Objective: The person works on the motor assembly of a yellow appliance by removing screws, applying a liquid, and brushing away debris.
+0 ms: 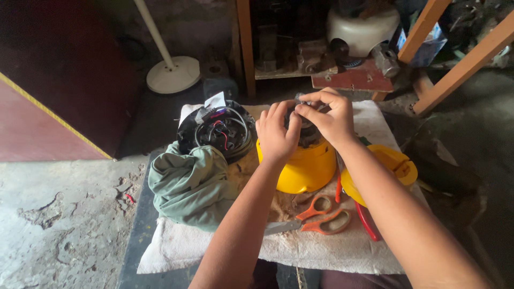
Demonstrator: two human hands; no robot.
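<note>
A yellow rounded housing stands on a white towel. A dark motor part sits in its top. My left hand grips the left side of that dark part. My right hand pinches its top with thumb and fingertips. A black round casing with red, black and white wires lies to the left, resting on a green cloth.
Orange-handled scissors and red-handled pliers lie on the towel near me. A yellow lid lies at right. A white fan base and pole stand behind, beside wooden legs and a cluttered shelf.
</note>
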